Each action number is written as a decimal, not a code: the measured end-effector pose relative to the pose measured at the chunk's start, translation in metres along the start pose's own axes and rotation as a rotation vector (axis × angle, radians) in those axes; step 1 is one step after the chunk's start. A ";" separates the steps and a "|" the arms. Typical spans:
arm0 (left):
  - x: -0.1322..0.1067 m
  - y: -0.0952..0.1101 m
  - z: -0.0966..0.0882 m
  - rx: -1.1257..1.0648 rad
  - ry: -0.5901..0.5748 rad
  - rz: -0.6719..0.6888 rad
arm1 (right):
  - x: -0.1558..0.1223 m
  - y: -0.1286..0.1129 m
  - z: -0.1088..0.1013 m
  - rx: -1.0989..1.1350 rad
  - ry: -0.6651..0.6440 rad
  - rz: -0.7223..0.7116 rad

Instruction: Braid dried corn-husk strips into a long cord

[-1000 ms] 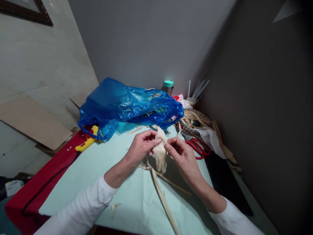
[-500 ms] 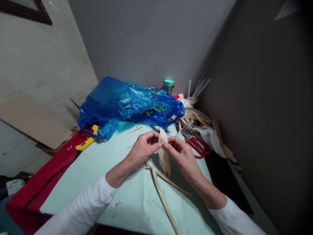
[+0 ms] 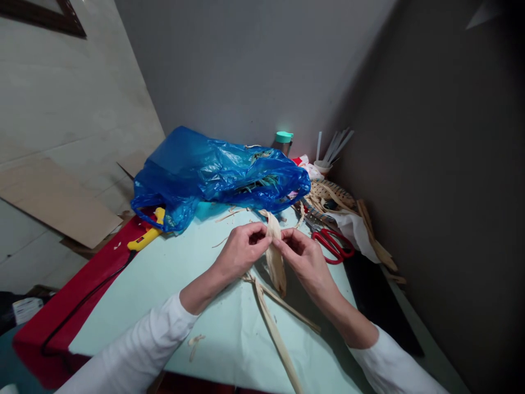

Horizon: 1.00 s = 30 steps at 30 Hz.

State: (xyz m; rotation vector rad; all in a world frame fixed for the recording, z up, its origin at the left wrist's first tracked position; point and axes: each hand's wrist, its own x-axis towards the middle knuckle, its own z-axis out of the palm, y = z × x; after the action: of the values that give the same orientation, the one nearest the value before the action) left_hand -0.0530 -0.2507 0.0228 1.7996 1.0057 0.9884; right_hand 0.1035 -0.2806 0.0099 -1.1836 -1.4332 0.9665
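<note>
Both hands meet over the middle of the table, pinching one pale, dry, husk-like strip (image 3: pixel 276 268). My left hand (image 3: pixel 240 249) is closed on its left edge, thumb and fingertips together. From the other side, my right hand (image 3: pixel 301 253) grips the same strip with thumb and forefinger, the two thumbs almost touching. The strip's upper end rises above the fingers and its wider lower part hangs down between the hands. Below it on the tabletop lie long, narrow dry strips (image 3: pixel 274 331), joined or crossed near their upper ends.
A blue plastic bag (image 3: pixel 213 169) with green strands lies at the back. A yellow-handled corded tool (image 3: pixel 145 236) is at left. Red-handled scissors (image 3: pixel 334 246) lie right of my hands, near a woven basket (image 3: pixel 334 191), a cup of white sticks (image 3: pixel 322 167) and a teal-lidded bottle (image 3: pixel 283 141).
Almost nothing differs. Both hands keep their pinch on the strip, and the view has shifted very slightly.
</note>
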 end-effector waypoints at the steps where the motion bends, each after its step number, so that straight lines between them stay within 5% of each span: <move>1: 0.000 0.000 0.000 0.014 0.002 0.007 | 0.000 0.000 0.000 0.001 -0.006 0.000; 10: -0.004 0.007 0.004 0.140 0.066 0.098 | 0.001 0.000 -0.003 0.073 -0.057 -0.002; 16: 0.000 0.003 0.002 0.227 0.245 0.125 | -0.004 -0.011 -0.005 0.134 -0.115 -0.032; 24: 0.010 -0.001 -0.014 -0.689 0.100 -0.156 | -0.008 -0.034 -0.025 0.572 -0.088 -0.035; 27: 0.012 -0.002 -0.024 -1.058 0.178 -0.240 | -0.014 -0.047 -0.037 0.577 -0.008 0.016; 30: 0.016 -0.003 -0.039 -1.165 0.261 -0.277 | -0.016 -0.054 -0.064 0.400 0.211 -0.015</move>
State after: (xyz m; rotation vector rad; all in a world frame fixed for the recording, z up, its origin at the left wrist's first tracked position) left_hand -0.0824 -0.2249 0.0374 0.5701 0.5636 1.2635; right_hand 0.1574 -0.3084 0.0705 -0.9440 -1.0215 1.0271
